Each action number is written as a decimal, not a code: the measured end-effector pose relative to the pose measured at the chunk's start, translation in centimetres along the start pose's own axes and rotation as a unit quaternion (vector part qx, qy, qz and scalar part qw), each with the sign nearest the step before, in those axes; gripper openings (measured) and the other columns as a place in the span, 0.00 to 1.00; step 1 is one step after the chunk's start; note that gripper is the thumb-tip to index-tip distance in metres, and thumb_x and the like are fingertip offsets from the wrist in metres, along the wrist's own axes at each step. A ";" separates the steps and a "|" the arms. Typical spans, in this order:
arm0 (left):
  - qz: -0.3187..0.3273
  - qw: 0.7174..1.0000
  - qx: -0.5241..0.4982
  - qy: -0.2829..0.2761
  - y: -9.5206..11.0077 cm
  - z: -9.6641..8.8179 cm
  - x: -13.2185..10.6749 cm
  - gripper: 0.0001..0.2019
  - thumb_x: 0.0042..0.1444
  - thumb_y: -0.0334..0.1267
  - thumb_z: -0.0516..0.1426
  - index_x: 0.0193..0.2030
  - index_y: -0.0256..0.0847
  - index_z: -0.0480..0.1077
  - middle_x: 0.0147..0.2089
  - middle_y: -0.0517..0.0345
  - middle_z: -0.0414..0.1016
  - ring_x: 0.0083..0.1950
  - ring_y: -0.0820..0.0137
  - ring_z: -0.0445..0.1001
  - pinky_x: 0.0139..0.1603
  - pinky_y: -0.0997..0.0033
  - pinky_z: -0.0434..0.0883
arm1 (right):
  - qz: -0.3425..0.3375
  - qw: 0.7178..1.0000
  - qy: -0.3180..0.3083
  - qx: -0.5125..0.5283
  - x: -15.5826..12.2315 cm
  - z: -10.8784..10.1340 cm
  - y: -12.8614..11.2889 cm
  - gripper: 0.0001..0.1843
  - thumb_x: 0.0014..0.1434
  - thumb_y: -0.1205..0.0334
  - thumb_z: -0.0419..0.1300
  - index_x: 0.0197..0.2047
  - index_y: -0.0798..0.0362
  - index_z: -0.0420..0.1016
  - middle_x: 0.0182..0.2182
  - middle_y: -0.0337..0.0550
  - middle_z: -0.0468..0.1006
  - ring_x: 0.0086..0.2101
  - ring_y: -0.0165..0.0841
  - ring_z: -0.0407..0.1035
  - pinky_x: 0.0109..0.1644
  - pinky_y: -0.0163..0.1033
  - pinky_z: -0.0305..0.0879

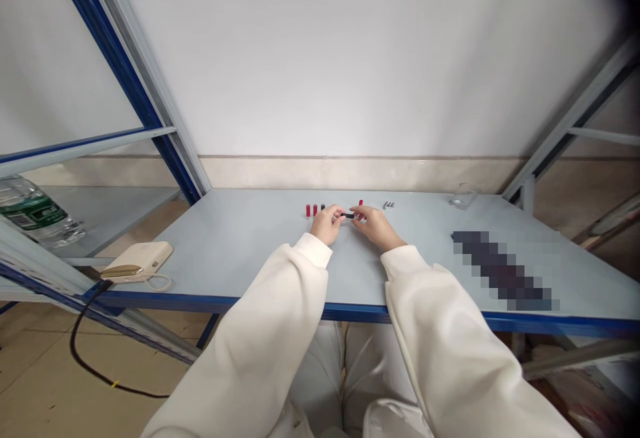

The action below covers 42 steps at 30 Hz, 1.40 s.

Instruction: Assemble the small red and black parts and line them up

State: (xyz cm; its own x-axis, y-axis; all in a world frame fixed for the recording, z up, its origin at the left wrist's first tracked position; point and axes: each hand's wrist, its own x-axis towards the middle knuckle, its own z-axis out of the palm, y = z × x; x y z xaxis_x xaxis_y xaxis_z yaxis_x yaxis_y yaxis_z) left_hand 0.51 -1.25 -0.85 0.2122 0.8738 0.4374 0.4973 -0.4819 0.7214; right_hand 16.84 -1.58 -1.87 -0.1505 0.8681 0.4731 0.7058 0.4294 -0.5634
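Note:
Between my two hands, above the grey tabletop, a small black cylinder (347, 215) lies roughly level. My left hand (327, 224) is closed in a pinch on its left end. At the other end the fingertips of my right hand (374, 225) are closed round it, partly covering it. Two small red cylinders (311, 211) stand upright just left of my left hand, beside a dark upright cylinder (323, 208) partly hidden by that hand. Behind my right hand another red piece (361, 203) shows. Several small silvery pieces (389, 205) lie to its right.
On the right of the table (260, 251) are a clear glass-like container (464, 197) and a long dark, pixelated patch (503, 271). A cream box (140, 260) with a black cable stands at the left edge. A water bottle (37, 215) lies on the left shelf.

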 end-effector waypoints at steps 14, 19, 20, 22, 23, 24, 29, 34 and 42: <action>-0.003 1.000 -0.010 -0.004 0.0 0.2 -0.1 0.07 0.51 0.27 0.56 0.36 0.40 0.72 0.32 0.58 0.73 0.27 0.75 0.67 0.37 0.70 0.70 | -0.041 0.999 0.008 0.011 -0.2 -0.2 -0.7 0.16 0.52 0.69 0.55 0.44 0.56 0.74 0.39 0.47 0.76 0.32 0.32 0.68 0.41 0.39 0.65; -0.004 1.000 -0.006 0.000 0.0 0.2 -0.1 0.07 0.50 0.27 0.56 0.36 0.39 0.72 0.32 0.58 0.73 0.28 0.75 0.67 0.38 0.69 0.70 | -0.052 0.999 0.004 0.003 -0.2 -0.3 -0.9 0.14 0.52 0.67 0.56 0.43 0.54 0.74 0.38 0.46 0.76 0.31 0.31 0.68 0.40 0.39 0.65; -0.004 1.000 -0.007 0.001 0.0 0.2 -0.1 0.07 0.50 0.27 0.56 0.36 0.39 0.72 0.32 0.58 0.73 0.28 0.75 0.67 0.38 0.69 0.70 | -0.054 0.999 0.002 0.002 -0.2 -0.3 -0.9 0.13 0.52 0.67 0.56 0.43 0.54 0.74 0.38 0.46 0.76 0.31 0.31 0.67 0.40 0.39 0.65; -0.004 1.000 -0.011 0.000 -0.1 0.2 -0.1 0.07 0.50 0.28 0.56 0.35 0.39 0.72 0.31 0.58 0.73 0.28 0.75 0.67 0.37 0.70 0.70 | -0.057 0.998 -0.003 0.002 -0.3 -0.3 -1.0 0.13 0.53 0.67 0.56 0.42 0.53 0.74 0.39 0.46 0.76 0.31 0.32 0.67 0.40 0.39 0.65; -0.003 1.000 -0.014 -0.001 -0.1 0.2 -0.1 0.07 0.50 0.28 0.56 0.35 0.39 0.72 0.31 0.58 0.73 0.27 0.75 0.67 0.36 0.70 0.70 | -0.059 0.998 -0.004 0.001 -0.3 -0.3 -1.0 0.13 0.53 0.67 0.56 0.42 0.53 0.74 0.39 0.46 0.76 0.31 0.32 0.67 0.40 0.39 0.65; -0.002 1.000 -0.016 -0.003 -0.1 0.2 -0.1 0.06 0.50 0.28 0.56 0.35 0.39 0.72 0.31 0.58 0.73 0.27 0.75 0.67 0.36 0.70 0.70 | -0.060 0.998 -0.006 0.001 -0.3 -0.3 -1.0 0.13 0.53 0.67 0.56 0.42 0.53 0.74 0.39 0.46 0.76 0.31 0.32 0.67 0.40 0.39 0.65; -0.003 1.000 -0.023 0.002 0.0 0.2 -0.1 0.06 0.49 0.27 0.57 0.34 0.39 0.72 0.30 0.59 0.73 0.26 0.76 0.67 0.36 0.70 0.70 | -0.062 0.998 -0.012 0.001 -0.3 -0.4 -1.2 0.13 0.52 0.67 0.56 0.42 0.54 0.74 0.39 0.46 0.75 0.32 0.32 0.68 0.40 0.39 0.65; -0.027 0.993 -0.105 0.039 0.3 -0.1 0.1 0.05 0.48 0.31 0.59 0.34 0.38 0.73 0.30 0.58 0.73 0.25 0.77 0.67 0.33 0.73 0.70 | -0.010 0.999 0.002 0.046 -0.1 0.1 -1.3 0.09 0.52 0.67 0.56 0.36 0.55 0.74 0.36 0.46 0.77 0.30 0.31 0.70 0.39 0.38 0.66; -0.180 0.900 -0.348 0.192 0.1 -2.5 1.4 0.08 0.50 0.39 0.59 0.29 0.35 0.66 0.24 0.60 0.70 0.21 0.81 0.64 0.26 0.78 0.65 | 0.160 0.976 -0.005 0.148 1.5 1.5 -1.4 0.08 0.45 0.61 0.61 0.30 0.55 0.72 0.32 0.44 0.78 0.30 0.32 0.71 0.36 0.36 0.65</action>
State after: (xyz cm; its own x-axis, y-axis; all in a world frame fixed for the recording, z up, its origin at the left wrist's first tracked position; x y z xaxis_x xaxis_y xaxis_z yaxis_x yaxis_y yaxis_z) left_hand -1.20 -0.25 1.18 -0.2296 0.9591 0.1655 -0.1992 -0.2128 0.9566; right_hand 14.60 -0.50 -1.35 0.0370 0.9714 0.2347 0.4867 0.1876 -0.8532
